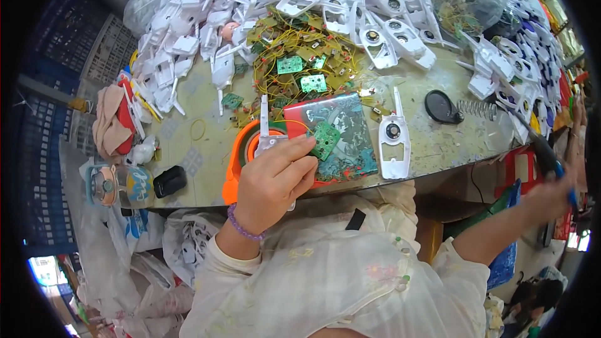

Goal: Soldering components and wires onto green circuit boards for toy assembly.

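A green circuit board (326,141) is pinched by the thumb and fingers of my left hand (275,178), with a yellow wire running from it. Partly hidden under that hand, a white plastic housing (264,109) lies over an orange ring-shaped thing (232,178). Behind the board is a red and dark, worn flat pad (350,131). Off the table's right side, my right hand (546,200) is smeared by motion. It is beside a dark tool (546,153) with a blue part near the fingers; whether it grips the tool is unclear.
White plastic housings (225,0) are heaped along the back. Wired circuit boards (300,44) pile up before them. One housing (394,138) lies right of the pad, near a black round dish (442,106) and a metal spring (479,109). A bottle (134,186) lies at left.
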Demonstrator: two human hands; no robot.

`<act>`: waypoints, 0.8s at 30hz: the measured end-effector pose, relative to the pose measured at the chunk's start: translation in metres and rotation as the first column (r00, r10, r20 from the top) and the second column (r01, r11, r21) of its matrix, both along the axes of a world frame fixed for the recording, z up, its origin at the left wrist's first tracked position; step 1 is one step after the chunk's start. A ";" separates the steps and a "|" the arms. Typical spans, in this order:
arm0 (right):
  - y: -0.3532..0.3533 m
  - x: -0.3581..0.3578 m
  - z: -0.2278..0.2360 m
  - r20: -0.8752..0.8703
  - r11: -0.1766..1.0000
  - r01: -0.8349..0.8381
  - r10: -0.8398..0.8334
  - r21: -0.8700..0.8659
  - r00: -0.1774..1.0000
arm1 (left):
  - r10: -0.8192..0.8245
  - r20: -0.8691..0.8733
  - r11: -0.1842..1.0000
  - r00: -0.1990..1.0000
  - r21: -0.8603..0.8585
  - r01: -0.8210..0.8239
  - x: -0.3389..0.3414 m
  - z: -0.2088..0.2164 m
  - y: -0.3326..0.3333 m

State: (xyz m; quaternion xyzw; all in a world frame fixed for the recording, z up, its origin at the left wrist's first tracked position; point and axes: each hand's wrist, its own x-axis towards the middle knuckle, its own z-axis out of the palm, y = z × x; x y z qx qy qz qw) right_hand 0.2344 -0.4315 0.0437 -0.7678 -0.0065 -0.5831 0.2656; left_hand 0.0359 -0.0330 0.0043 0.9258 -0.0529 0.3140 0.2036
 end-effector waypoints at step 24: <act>0.176 -0.092 -0.065 0.120 -0.044 -0.999 0.992 -0.030 -0.047 | 0.039 -0.059 0.999 0.998 0.018 -0.038 -0.002 0.004 -0.006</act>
